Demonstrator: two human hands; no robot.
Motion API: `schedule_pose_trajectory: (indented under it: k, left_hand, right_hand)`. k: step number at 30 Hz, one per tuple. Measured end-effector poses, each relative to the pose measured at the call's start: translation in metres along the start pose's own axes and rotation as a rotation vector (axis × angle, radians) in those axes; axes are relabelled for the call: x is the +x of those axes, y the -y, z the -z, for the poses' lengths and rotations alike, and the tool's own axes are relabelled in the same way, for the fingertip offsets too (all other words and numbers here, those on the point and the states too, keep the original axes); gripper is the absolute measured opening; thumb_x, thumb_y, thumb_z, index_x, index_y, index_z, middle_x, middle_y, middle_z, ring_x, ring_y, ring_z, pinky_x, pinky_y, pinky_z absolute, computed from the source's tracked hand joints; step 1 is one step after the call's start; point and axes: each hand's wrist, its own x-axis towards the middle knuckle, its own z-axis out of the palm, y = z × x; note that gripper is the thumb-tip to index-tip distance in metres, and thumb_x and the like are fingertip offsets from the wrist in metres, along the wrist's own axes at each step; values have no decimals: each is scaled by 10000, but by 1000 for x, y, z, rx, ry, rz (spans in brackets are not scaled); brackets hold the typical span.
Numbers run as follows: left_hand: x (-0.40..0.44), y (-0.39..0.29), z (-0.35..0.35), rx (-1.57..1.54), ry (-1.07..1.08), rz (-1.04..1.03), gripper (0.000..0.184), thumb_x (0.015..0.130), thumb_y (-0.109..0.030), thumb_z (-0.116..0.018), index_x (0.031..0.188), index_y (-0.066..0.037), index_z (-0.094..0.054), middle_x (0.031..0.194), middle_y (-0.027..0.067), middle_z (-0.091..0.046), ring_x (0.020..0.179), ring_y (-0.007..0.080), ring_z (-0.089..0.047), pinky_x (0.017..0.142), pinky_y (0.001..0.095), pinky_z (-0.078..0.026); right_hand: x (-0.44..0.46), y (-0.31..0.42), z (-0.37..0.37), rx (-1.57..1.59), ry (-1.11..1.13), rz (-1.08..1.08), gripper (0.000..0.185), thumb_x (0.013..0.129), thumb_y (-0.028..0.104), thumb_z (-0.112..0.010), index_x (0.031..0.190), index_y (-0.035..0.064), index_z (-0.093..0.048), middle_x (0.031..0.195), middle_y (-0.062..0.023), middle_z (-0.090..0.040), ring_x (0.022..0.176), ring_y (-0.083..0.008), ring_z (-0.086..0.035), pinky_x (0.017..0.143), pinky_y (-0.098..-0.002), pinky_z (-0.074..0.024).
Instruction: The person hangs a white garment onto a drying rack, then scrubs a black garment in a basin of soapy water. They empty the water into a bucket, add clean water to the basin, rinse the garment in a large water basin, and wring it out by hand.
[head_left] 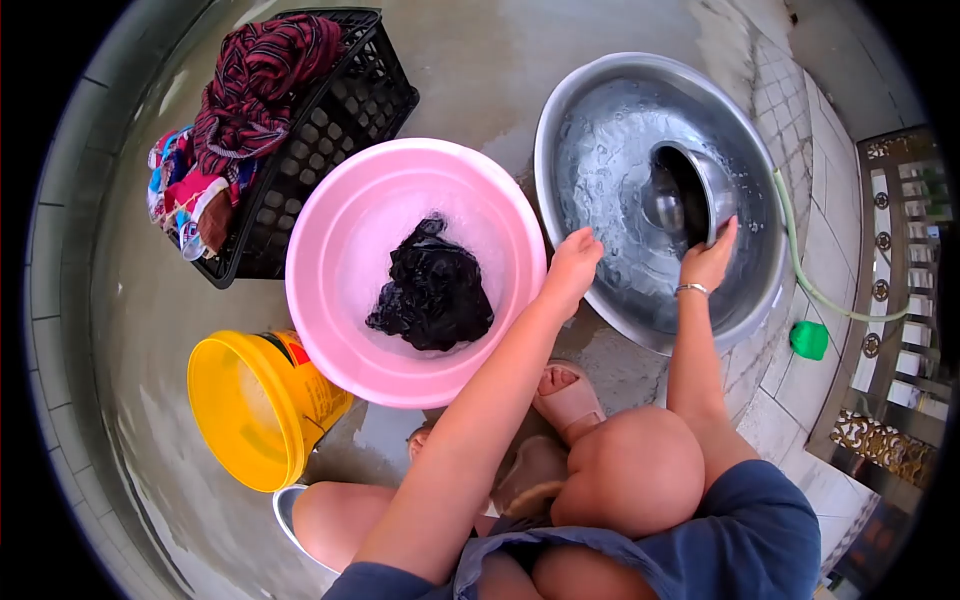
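Note:
My right hand (709, 258), with a bracelet at the wrist, grips the rim of a shiny metal bowl (716, 188). The bowl is tipped on its side, partly in the water of a large metal basin (566, 105). Over the basin's near-left rim, my left hand (574, 264) is closed in a loose fist, and nothing shows in it. To the left, a pink basin (325, 330) holds whitish, sudsy water and a wet, bunched black cloth (435, 287).
A black plastic crate (345, 130) carries a dark red striped cloth (262, 75) and colourful clothes (196, 195). A yellow bucket (210, 375) stands beside the pink basin. A pale green hose (800, 262) hangs over the metal basin's right rim, near a green object (809, 340).

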Motion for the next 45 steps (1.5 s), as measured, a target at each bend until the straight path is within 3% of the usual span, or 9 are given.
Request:
schedule_pose_trajectory:
  k: [3, 6, 8, 12, 27, 36, 41, 44, 45]
  left_hand:
    - [1, 4, -7, 139, -114, -178, 498, 792, -144, -484, 1211, 48, -297, 1218, 212, -361, 1128, 282, -369, 930, 322, -288]
    - [15, 18, -7, 271, -272, -326, 499, 774, -131, -497, 1200, 43, -305, 1211, 221, -355, 1129, 321, -347, 942, 336, -273]
    - [25, 24, -9, 273, -310, -363, 519, 761, -135, -512, 1194, 52, -295, 1209, 239, -336, 1135, 351, -318, 951, 349, -260]
    - [21, 10, -21, 292, -439, -373, 595, 762, -178, -535, 1204, 89, -241, 1218, 272, -296, 1150, 356, -294, 960, 354, -243]
    - [-48, -40, 1, -460, -584, -653, 417, 689, 86, -354, 1101, 23, -370, 1023, 93, -475, 918, 176, -469, 832, 259, -350]
    - [-58, -10, 69, -819, -778, -440, 452, 699, 139, -338, 1116, -35, -357, 1060, 112, -451, 933, 269, -495, 767, 407, -445]
    - [-43, 13, 87, -958, -829, -263, 385, 743, 110, -332, 1101, -27, -364, 1094, 141, -431, 915, 314, -498, 735, 489, -460]
    - [-21, 28, 95, -1054, -706, -205, 324, 772, 69, -367, 1081, -22, -393, 1114, 139, -422, 928, 297, -497, 740, 480, -455]
    - [-20, 26, 94, -1134, -548, -157, 289, 778, 55, -410, 1059, -7, -419, 1058, 111, -468, 934, 246, -495, 753, 363, -462]
  right_hand:
    - [-21, 13, -14, 182, 178, -284, 662, 668, -17, -455, 1265, 121, -202, 1115, -197, -471, 927, -370, -507, 808, -377, -390]
    - [-28, 35, -12, 809, 429, -848, 500, 657, -1, -454, 1141, 43, -333, 944, -223, -491, 693, -338, -577, 510, -417, -538]
    - [-31, 22, -26, 1064, 647, -1138, 309, 668, 13, -440, 968, -48, -401, 895, -209, -506, 687, -340, -580, 535, -436, -537]
    - [-41, 17, -20, 1197, 729, -1312, 203, 686, 6, -400, 864, -82, -440, 827, -209, -543, 661, -360, -585, 526, -437, -538]
    - [-37, 141, 86, 1228, 983, -688, 327, 677, -14, -403, 987, -118, -416, 811, -182, -551, 621, -304, -598, 426, -355, -542]
    - [-88, 183, 61, 1130, 1121, -433, 567, 660, -20, -415, 1199, 21, -245, 923, -170, -478, 644, -308, -570, 376, -357, -526]
    - [-107, 180, 36, 757, 877, 148, 697, 652, 39, -477, 1284, 54, -184, 985, -287, -498, 774, -362, -552, 732, -370, -409]
    - [-96, 202, 64, 670, 959, 222, 674, 659, 17, -452, 1278, 41, -186, 991, -269, -499, 815, -383, -522, 720, -368, -420]
    - [-95, 204, 66, 742, 886, 353, 686, 656, 2, -464, 1283, 68, -193, 1044, -245, -473, 781, -396, -514, 691, -388, -432]
